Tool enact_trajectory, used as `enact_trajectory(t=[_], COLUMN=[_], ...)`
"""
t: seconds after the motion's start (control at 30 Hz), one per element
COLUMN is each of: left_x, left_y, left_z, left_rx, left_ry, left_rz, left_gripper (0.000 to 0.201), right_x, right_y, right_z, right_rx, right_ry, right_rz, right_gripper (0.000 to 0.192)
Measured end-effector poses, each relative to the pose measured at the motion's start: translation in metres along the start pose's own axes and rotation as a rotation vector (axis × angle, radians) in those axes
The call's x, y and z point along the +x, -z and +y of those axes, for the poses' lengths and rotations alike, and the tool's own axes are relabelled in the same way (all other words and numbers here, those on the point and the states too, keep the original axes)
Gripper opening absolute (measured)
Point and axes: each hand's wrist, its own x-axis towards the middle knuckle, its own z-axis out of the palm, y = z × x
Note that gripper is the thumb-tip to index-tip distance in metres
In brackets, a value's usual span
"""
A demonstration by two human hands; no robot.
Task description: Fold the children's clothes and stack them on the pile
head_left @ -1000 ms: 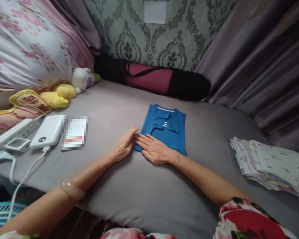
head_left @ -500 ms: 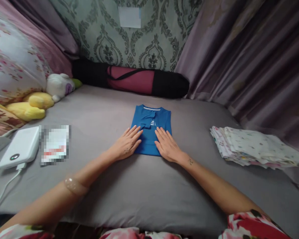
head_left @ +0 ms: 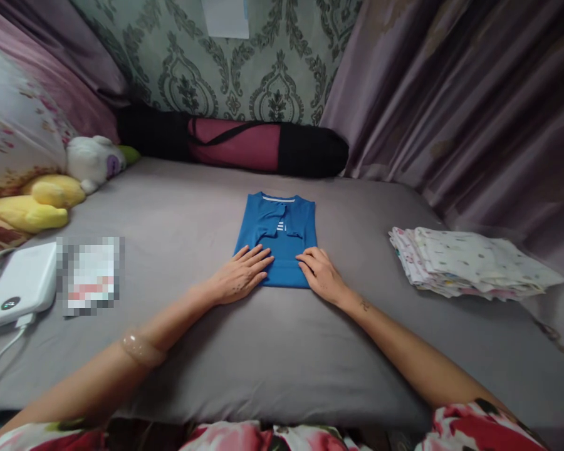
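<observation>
- Grey fitted bedsheet [head_left: 178,207], covering a mattress that fills the view; it bears every item below.
- Mauve pleated curtain [head_left: 474,106], hanging along the right side; its top and right parts are cut off by the frame.
- Green damask-patterned wallpaper [head_left: 244,69] at the far end, with a pale paper sheet [head_left: 225,15] fixed to it, its top cut off.
- Long black-and-maroon roll bag [head_left: 237,141], lying against the far wall; what it contains is hidden.
- Floral pillow [head_left: 14,131] at far left, only partly in view.
- Stack of white printed folded cloths [head_left: 470,263], on the sheet at right, well apart from the hands.
- Blue folded polo shirt with white collar trim [head_left: 279,232], lying flat at the middle of the sheet, collar toward the wall, near edge under both hands.
- Yellow plush toy [head_left: 32,203] and white plush toy [head_left: 91,160], beside the pillow; the yellow one is partly cut off.
- White rectangular power bank [head_left: 21,285] with a white cable, at left edge; its plug end runs out of view.
- Blurred white-and-red packet [head_left: 91,272], just beside the power bank; its print cannot be read.
- Left hand [head_left: 242,275], fingers spread flat, resting on the shirt's near left corner; a pale bangle [head_left: 141,351] sits on that forearm.
- Right hand [head_left: 322,272], fingers curled at the shirt's near right corner; whether they pinch the cloth cannot be told.
</observation>
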Motion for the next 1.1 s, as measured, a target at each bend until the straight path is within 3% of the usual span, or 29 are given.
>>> enact_trajectory(t=[0.2,0.37,0.5,0.63,0.87,1.1], left_x=[-0.006,-0.005,0.0,0.001,-0.002,-0.003], left_y=[-0.004,0.002,-0.004,-0.011,-0.01,-0.017], left_z=[-0.001,0.006,0.009,0.005,0.009,0.004], left_rx=[-0.023,0.023,0.04,0.03,0.042,0.048], left_ry=[-0.017,-0.027,-0.057,-0.054,0.018,0.028], left_rz=[-0.032,0.086,0.03,-0.021,0.052,0.032], left_gripper=[0.052,0.052,0.056,0.059,0.056,0.054], right_x=[-0.006,-0.005,-0.007,-0.007,-0.004,-0.005], right_y=[0.003,0.007,0.001,0.001,0.009,0.005], right_z=[-0.004,-0.015,-0.025,-0.026,-0.035,-0.039], right_rx=[-0.004,-0.175,-0.245,-0.214,-0.155,-0.121], right_ry=[0.017,0.022,0.18,0.164,0.235,0.261], right_rz=[-0.038,-0.022,-0.227,-0.402,-0.48,-0.55], right_gripper=[0.036,0.043,0.054,0.059,0.055,0.053])
